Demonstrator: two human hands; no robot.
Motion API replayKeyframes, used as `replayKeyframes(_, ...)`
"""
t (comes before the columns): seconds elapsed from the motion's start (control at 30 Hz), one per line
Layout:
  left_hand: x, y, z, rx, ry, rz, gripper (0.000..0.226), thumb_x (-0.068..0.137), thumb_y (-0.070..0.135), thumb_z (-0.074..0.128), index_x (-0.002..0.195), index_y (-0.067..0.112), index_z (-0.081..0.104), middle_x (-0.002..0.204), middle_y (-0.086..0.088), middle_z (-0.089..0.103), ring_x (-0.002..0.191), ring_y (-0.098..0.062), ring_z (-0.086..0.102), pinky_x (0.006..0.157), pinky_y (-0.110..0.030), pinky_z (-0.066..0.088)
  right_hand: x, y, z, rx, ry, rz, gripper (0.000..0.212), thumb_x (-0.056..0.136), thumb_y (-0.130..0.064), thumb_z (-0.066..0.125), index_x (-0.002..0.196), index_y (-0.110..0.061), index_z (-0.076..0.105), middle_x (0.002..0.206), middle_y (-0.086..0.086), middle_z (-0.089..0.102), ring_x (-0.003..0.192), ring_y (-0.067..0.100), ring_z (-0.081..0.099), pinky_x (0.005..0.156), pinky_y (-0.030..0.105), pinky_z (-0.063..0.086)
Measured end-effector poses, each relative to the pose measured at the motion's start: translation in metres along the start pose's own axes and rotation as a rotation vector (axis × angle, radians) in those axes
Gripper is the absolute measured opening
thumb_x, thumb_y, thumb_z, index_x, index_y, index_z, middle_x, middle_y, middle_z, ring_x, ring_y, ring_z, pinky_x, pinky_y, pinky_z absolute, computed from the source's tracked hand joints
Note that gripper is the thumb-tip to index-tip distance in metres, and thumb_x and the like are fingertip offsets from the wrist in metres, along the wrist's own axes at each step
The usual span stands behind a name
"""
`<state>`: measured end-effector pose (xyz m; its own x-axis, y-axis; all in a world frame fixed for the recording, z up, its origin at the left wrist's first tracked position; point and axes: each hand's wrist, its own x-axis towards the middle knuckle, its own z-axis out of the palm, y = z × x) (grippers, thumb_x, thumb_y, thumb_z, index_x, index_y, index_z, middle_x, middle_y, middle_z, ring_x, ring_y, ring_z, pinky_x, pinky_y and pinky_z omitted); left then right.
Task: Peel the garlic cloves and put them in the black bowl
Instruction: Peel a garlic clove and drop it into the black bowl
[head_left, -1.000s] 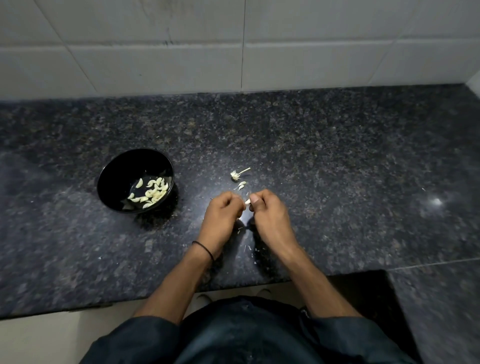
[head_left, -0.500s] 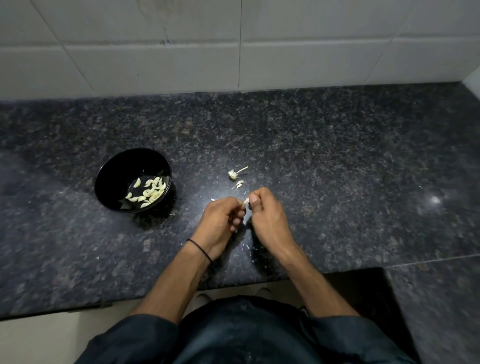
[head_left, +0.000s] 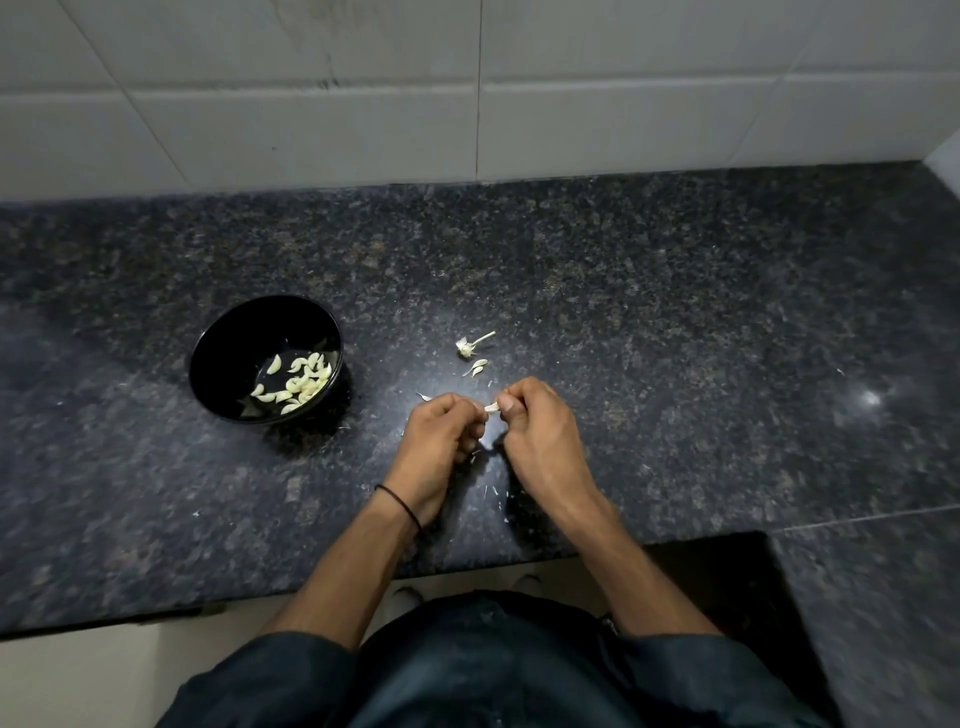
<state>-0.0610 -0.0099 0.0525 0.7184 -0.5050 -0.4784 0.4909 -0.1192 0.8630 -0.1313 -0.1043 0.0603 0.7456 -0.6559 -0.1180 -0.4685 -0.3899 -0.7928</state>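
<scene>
Though near the right hand (head_left: 540, 439), garlic stem (head_left: 469, 346) and skins (head_left: 477, 367)

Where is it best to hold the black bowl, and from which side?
Probably grip the black bowl by its left rim, coming from the left. The peeled cloves lie heaped against the right inner wall, so the left rim is bare.

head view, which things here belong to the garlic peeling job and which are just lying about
Job: garlic clove pinched in the right hand; left hand curled beside it; black bowl; peeled cloves in it.
Lying about: garlic stem stub, loose skin scraps, both on the counter beyond the hands.
</scene>
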Motion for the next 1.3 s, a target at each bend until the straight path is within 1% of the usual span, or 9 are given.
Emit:
replayKeyframes(0.1,0.003,-0.004,-0.006,0.405,0.063,0.286,0.013,0.093,0.006,0.056,0.079,0.007,0.058,0.066,0.004,0.053,0.054,-0.005,0.045,0.053,-0.019,0.038,-0.002,0.001,0.000,0.053,0.008,0.062,0.016,0.100,-0.012,0.054,0.087,-0.016,0.062,0.088,-0.002,0.064,0.081,0.011,0.057,0.063,0.012,0.037)
replayKeyframes(0.17,0.007,-0.009,-0.012,0.902,0.106,0.662,0.014,0.092,0.011,0.057,0.079,0.011,0.053,0.071,0.005,0.053,0.066,-0.011,0.047,0.063,-0.024,0.035,-0.002,0.000,-0.001,-0.026,0.015,0.025,0.017,0.099,-0.012,0.053,0.084,-0.015,0.060,0.085,-0.003,0.061,0.078,0.012,0.055,0.063,0.019,0.036)
replayKeyframes(0.23,0.010,-0.009,-0.015,1.045,0.088,0.811,0.016,0.092,0.011,0.057,0.078,0.013,0.050,0.073,0.002,0.051,0.070,-0.015,0.045,0.066,-0.028,0.035,0.000,-0.001,-0.003,-0.148,0.011,-0.056,0.019,0.100,-0.012,0.051,0.082,-0.014,0.057,0.086,0.000,0.057,0.079,0.016,0.053,0.068,0.026,0.035)
replayKeyframes(0.3,0.011,-0.009,-0.013,0.876,0.099,0.695,0.016,0.092,0.011,0.058,0.077,0.013,0.053,0.070,0.006,0.052,0.066,-0.010,0.046,0.063,-0.024,0.036,0.003,-0.003,-0.006,-0.208,-0.008,-0.115,0.021,0.099,-0.011,0.050,0.079,-0.016,0.051,0.084,0.002,0.053,0.078,0.019,0.050,0.069,0.031,0.034)
replayKeyframes(0.47,0.005,-0.007,-0.005,0.015,-0.013,0.035,0.025,0.093,0.005,0.053,0.072,0.013,0.061,0.063,0.001,0.054,0.055,-0.008,0.040,0.049,-0.018,0.031,0.006,0.002,-0.010,-0.183,-0.065,-0.197,0.020,0.095,-0.004,0.052,0.077,-0.013,0.051,0.080,0.001,0.052,0.075,0.018,0.050,0.067,0.034,0.040)
replayKeyframes(0.67,0.005,-0.009,-0.008,0.242,-0.005,0.203,0.022,0.093,0.000,0.056,0.075,0.011,0.061,0.058,0.008,0.054,0.053,-0.003,0.043,0.052,-0.017,0.037,0.006,0.011,-0.010,0.017,-0.119,-0.026,0.016,0.098,-0.012,0.056,0.083,-0.013,0.061,0.081,-0.003,0.061,0.076,0.010,0.054,0.064,0.016,0.039)
replayKeyframes(0.87,0.005,-0.012,-0.006,0.374,-0.032,0.254,0.025,0.092,0.023,0.062,0.083,-0.001,0.061,0.068,-0.002,0.057,0.063,-0.016,0.048,0.058,-0.033,0.041,0.003,0.006,0.006,0.338,-0.063,0.262,0.020,0.102,-0.025,0.055,0.090,-0.015,0.067,0.088,-0.001,0.070,0.083,0.013,0.063,0.070,0.025,0.044)
replayKeyframes(1.07,0.006,-0.006,-0.005,0.320,0.097,0.282,0.012,0.094,0.001,0.056,0.083,-0.001,0.061,0.067,-0.001,0.055,0.050,0.001,0.049,0.052,-0.013,0.041,0.003,0.014,-0.001,0.134,-0.095,0.188,0.022,0.105,-0.029,0.048,0.101,-0.015,0.064,0.096,-0.002,0.068,0.086,0.013,0.060,0.073,0.030,0.041)
replayKeyframes(1.3,0.014,-0.024,-0.013,0.623,0.125,0.313,0.011,0.090,0.017,0.068,0.079,0.016,0.066,0.069,0.006,0.066,0.063,-0.007,0.057,0.061,-0.020,0.044,0.004,0.022,-0.001,0.434,-0.084,0.198,0.016,0.104,-0.012,0.049,0.099,-0.014,0.064,0.075,0.002,0.064,0.061,0.011,0.053,0.051,0.025,0.045)
